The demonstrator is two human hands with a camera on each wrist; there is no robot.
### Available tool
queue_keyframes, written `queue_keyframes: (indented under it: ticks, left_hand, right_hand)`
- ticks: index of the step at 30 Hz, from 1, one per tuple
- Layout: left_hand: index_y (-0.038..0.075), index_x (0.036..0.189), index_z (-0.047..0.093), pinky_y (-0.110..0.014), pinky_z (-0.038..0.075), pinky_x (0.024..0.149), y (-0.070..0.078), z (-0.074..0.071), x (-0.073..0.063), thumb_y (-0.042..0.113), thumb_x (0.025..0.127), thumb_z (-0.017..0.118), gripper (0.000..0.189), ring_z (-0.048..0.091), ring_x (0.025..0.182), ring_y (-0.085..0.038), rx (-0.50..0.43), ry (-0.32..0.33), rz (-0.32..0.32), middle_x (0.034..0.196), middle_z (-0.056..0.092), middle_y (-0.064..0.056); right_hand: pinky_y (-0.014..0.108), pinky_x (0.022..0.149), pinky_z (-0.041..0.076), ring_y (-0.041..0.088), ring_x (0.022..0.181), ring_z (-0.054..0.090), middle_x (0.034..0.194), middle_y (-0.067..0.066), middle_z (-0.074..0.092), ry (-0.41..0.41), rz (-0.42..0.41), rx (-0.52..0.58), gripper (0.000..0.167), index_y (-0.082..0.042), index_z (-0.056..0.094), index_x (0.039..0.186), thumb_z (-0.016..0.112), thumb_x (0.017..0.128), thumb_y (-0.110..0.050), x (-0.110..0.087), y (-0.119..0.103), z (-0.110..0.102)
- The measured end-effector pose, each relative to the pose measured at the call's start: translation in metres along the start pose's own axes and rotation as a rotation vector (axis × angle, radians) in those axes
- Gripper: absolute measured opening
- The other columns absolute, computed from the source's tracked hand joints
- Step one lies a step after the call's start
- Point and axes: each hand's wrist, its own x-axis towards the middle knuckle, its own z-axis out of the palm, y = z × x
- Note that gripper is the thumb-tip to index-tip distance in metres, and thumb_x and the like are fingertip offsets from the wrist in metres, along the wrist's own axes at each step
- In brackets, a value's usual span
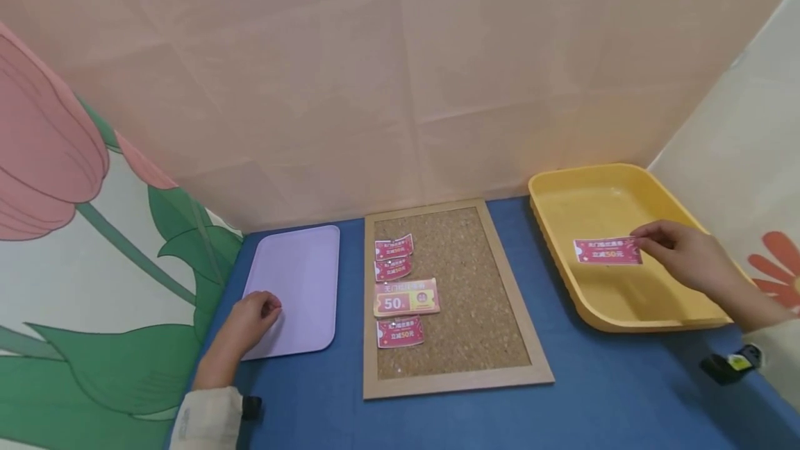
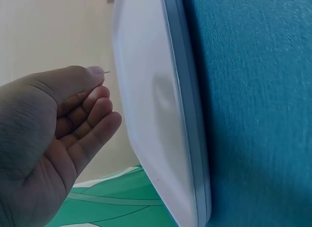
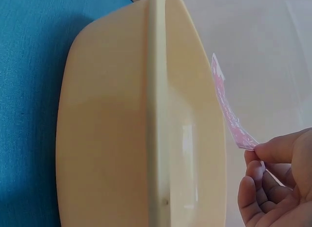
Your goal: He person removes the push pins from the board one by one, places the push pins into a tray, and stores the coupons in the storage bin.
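Over the near left part of the lilac tray, my left hand pinches a small pin between thumb and forefinger. Only the thin metal tip of the pin shows in the left wrist view; its head is hidden by the fingers. My right hand holds a pink coupon by its right end, above the yellow bin. From the right wrist view the coupon looks slightly bent. Between the hands lies a cork board with several coupons in a column along its left side.
The wooden frame of the board lies on a blue tabletop. A pale pink wall covering rises behind. To the left stands a panel with painted tulips, and a white wall borders the right.
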Motion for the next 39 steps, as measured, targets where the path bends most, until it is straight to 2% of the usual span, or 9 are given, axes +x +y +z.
queue_keyframes:
  ticks: [4,10,17,22,28,35,39]
  left_hand:
    - [0.004,0.085,0.067,-0.037,0.049,0.065,0.0,0.002,0.005,0.006,0.086,0.07,0.004,0.055,0.07,-0.017,-0.014,-0.032,0.003,0.076,0.059,-0.003]
    - [0.004,0.085,0.067,-0.036,0.049,0.065,0.0,0.008,0.007,0.006,0.087,0.07,0.003,0.055,0.07,-0.016,-0.011,-0.084,-0.057,0.075,0.058,-0.003]
    - [0.003,0.085,0.067,-0.037,0.05,0.066,0.0,0.01,0.003,0.005,0.085,0.071,0.005,0.057,0.071,-0.018,-0.005,-0.067,-0.046,0.075,0.059,-0.004]
    - [0.002,0.088,0.067,-0.04,0.052,0.07,0.008,0.007,0.003,0.008,0.086,0.071,0.007,0.059,0.074,-0.02,0.001,-0.062,-0.039,0.079,0.06,-0.006]
    - [0.004,0.095,0.068,-0.042,0.052,0.076,0.031,-0.002,0.006,0.012,0.09,0.069,0.01,0.06,0.082,-0.023,0.033,-0.033,-0.012,0.087,0.061,-0.006]
    - [0.004,0.103,0.068,-0.042,0.053,0.082,0.073,-0.01,0.007,0.017,0.09,0.07,0.018,0.062,0.091,-0.025,-0.015,0.001,0.043,0.098,0.062,-0.009]
    - [0.006,0.108,0.068,-0.04,0.053,0.084,0.096,-0.011,0.005,0.021,0.089,0.072,0.024,0.063,0.095,-0.023,-0.04,0.005,0.077,0.104,0.063,-0.007]
  right_hand:
    - [0.025,0.054,0.043,0.011,0.068,0.05,0.097,0.016,0.065,-0.007,0.003,0.009,0.033,-0.003,0.064,0.112,0.058,0.098,-0.032,-0.001,0.002,0.002]
    - [0.026,0.053,0.043,0.011,0.066,0.05,0.095,0.016,0.066,-0.015,-0.004,0.012,0.032,-0.003,0.063,0.111,0.057,0.098,-0.031,-0.003,0.005,0.008]
    - [0.027,0.052,0.043,0.01,0.066,0.05,0.095,0.017,0.066,-0.014,-0.009,0.004,0.032,-0.002,0.063,0.11,0.058,0.098,-0.031,-0.004,0.007,0.009]
    - [0.027,0.052,0.042,0.008,0.064,0.05,0.09,0.012,0.067,0.007,-0.034,0.0,0.028,-0.003,0.064,0.108,0.059,0.098,-0.028,-0.005,0.007,0.008]
    - [0.023,0.054,0.044,0.008,0.068,0.052,0.096,0.013,0.068,0.041,-0.019,0.016,0.03,-0.007,0.065,0.111,0.06,0.097,-0.033,-0.004,-0.008,0.003]
    - [0.02,0.056,0.045,0.004,0.071,0.055,0.091,0.0,0.067,0.084,-0.053,0.111,0.027,-0.008,0.065,0.111,0.062,0.096,-0.029,-0.006,-0.046,0.004]
    - [0.019,0.059,0.048,0.003,0.076,0.057,0.096,0.0,0.067,0.086,-0.029,0.154,0.03,-0.013,0.065,0.115,0.062,0.095,-0.036,-0.013,-0.067,0.005]
